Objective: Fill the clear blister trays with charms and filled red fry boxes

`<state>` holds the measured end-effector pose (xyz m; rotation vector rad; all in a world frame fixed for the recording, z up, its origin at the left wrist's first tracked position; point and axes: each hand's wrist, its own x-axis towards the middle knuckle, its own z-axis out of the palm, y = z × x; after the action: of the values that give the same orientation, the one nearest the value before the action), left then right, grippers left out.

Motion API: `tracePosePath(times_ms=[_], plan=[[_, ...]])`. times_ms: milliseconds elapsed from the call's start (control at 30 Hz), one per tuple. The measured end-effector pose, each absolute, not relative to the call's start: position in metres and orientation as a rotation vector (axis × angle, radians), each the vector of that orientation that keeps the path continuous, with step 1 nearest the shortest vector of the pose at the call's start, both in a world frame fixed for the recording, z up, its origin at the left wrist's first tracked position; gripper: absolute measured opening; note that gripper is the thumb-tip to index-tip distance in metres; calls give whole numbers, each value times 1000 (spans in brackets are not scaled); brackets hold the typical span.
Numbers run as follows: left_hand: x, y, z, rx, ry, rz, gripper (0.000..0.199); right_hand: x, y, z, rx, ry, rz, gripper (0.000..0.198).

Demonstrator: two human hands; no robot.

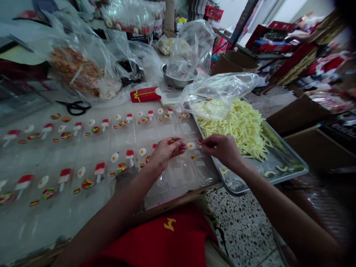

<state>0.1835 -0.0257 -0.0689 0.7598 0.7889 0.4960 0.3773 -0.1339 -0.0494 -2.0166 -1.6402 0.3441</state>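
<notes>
"What do the grips hold?"

"The right grip (224,147) pinches a red piece (200,142) at its fingertips. The left grip (167,151) is half curled; a coloured bit (172,141) shows by its fingers, but I can't tell whether it's held."

"And between them?"

"An egg (191,145), with a burger (193,157) just nearer, on clear plastic (178,172)."

"How far along does it look?"

"Well along, I'd judge. Left of the left grip, the front row repeats egg, pizza (121,167), popsicle (129,155) and burger. The back row, beyond both grips, looks much the same. Between the grips I make out no pizza, so that group seems unfinished."

"Farther out?"

"Right of the right grip, yellow sticks heap in a tray (302,171)."

"What's hard to see?"

"The left grip partly hides a second popsicle (154,146). Beyond the right grip, a bag (233,83) covers some sticks. Far left of the grips, the frame cuts off the rows. The red piece is too small to name."
</notes>
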Motion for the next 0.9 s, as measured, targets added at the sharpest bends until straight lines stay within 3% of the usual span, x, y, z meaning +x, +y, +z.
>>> tracePosePath(times_ms=[167,300,400,533,767,900], plan=[[161,-7,-75,596,822,624,6,373,-156,-79,-1991,-2253,162,19],[144,6,-63,636,841,610,39,377,-150,-86,-2162,-1973,362,26],[138,16,-59,647,901,660,31,381,-145,-93,-2144,-1880,534,24],[133,34,-64,754,933,689,23,378,-137,-102,-2176,-1859,509,32],[139,53,-59,1014,999,671,49,393,-133,-86,-2114,-1545,622,19],[177,39,-23,1399,766,481,32,405,-152,-78,-2016,-1404,714,22]])
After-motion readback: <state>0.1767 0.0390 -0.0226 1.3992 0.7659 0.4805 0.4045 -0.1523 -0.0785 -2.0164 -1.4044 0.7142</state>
